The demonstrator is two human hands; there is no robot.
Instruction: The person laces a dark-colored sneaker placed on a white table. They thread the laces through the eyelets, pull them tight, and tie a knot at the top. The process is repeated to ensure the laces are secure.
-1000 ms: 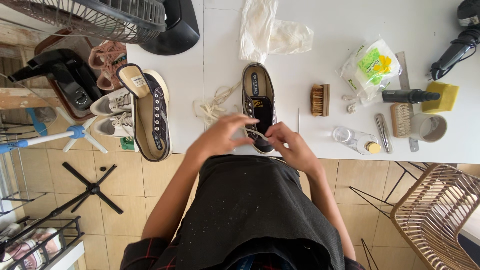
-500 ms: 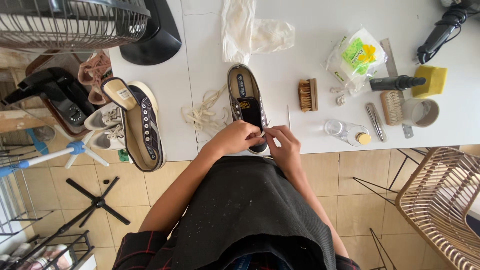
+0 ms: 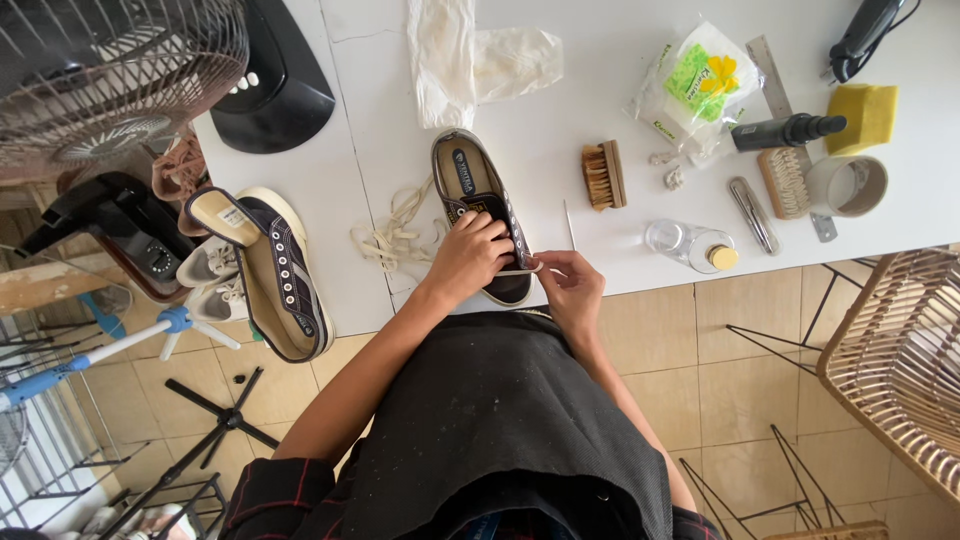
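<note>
Watching the head cam here and my read is the lacing on this shoe has barely started. Biggest thing in the frame is the white table (image 3: 620, 90) filling the top half, with a fan (image 3: 110, 70) cut off in the upper left corner and a wicker chair (image 3: 900, 370) at the lower right. Dead center, near the table's front edge, sits the dark canvas sneaker (image 3: 480, 205) with white eyelets, toe end toward me as far as I can tell. My left hand (image 3: 470, 258) is curled down over the lower part of it, fingers bent and pressing on the upper. My right hand (image 3: 572, 285) is just beside the shoe's right side, thumb and fingers pinched narrow on the end of a pale lace (image 3: 520, 270) that runs straight across to the shoe. I'd say only that first pass is being threaded, and the rows of eyelets higher up look bare, so most of it is left. The matching sneaker (image 3: 280, 275) at center left hangs over the table edge with no lace in it at all that I can see, so that one looks untouched. A loose heap of off-white laces (image 3: 395, 235) lies between the two shoes. Smaller stuff on the right: a small wooden brush (image 3: 603, 175), a clear bottle with a yellow cap (image 3: 692, 246), and a yellow sponge (image 3: 866, 115).
</note>
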